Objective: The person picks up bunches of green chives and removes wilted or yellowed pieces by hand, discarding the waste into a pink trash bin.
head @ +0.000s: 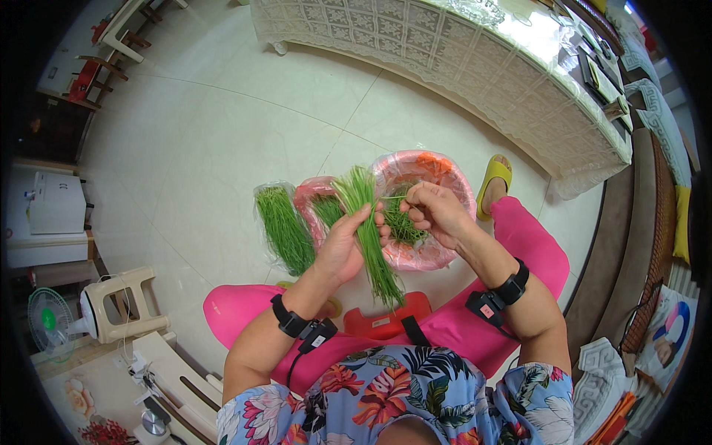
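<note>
My left hand (pixel 351 240) is closed around a bunch of thin green chive-like stalks (pixel 382 275), their pale ends upward and the green tips hanging toward me. Between thumb and fingertips, my right hand (pixel 436 214) pinches a thin green strand (pixel 395 197) at the bunch's right side. Below that hand is a plastic-lined pink basin (pixel 451 253) with loose green trimmings (pixel 405 223) in it. Left of the basin, a pink plastic bag (pixel 306 197) holds more stalks (pixel 327 210), partly hidden by my left hand. Another thick bundle of stalks (pixel 283 228) lies in clear plastic on the floor.
A red plastic stool (pixel 384 320) is between my knees. Ahead stands a long table with a lace cloth (pixel 484 61). To the right is a brown sofa (pixel 617 222); at left, a beige stool (pixel 122 306) and a fan (pixel 50 322). Tiled floor (pixel 222 139) surrounds the basin.
</note>
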`<state>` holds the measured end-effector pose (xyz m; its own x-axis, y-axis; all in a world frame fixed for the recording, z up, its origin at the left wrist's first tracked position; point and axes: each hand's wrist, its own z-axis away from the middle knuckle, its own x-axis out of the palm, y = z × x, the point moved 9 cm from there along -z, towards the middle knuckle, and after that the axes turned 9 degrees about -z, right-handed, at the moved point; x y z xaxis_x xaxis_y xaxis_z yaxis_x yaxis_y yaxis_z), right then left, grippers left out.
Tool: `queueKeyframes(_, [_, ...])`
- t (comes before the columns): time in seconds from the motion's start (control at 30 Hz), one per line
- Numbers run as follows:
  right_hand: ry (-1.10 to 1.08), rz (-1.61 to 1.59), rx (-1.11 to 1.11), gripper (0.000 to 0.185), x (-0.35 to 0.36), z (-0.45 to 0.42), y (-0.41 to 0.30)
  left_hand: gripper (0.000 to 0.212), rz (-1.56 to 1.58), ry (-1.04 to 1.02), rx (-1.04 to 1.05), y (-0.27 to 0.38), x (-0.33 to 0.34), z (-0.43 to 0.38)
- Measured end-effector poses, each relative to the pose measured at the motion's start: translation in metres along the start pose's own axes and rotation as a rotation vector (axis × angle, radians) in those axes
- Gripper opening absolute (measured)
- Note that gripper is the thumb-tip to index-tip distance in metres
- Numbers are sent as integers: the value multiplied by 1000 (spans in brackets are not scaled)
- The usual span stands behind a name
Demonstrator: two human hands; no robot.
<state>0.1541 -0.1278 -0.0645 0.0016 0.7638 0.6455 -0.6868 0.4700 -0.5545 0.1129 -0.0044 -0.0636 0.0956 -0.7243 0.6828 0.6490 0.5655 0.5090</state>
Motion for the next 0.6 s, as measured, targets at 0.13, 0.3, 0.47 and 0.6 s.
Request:
queueKeyframes(0.13, [61,215,4,11,4,5,-6,14,-60,47,38,2,-6,1])
queueKeyframes(0.3, [60,413,-43,14,15,11,-9,14,-82,33,31,3,-2,3])
queueKeyframes(0.47, [119,362,-149,8,0,7,-19,12,-75,27,0,0,-2,3])
queueKeyframes(0.6, [182,360,-208,8,-6,10,-34,11,-70,36,-27,-4,-8,3])
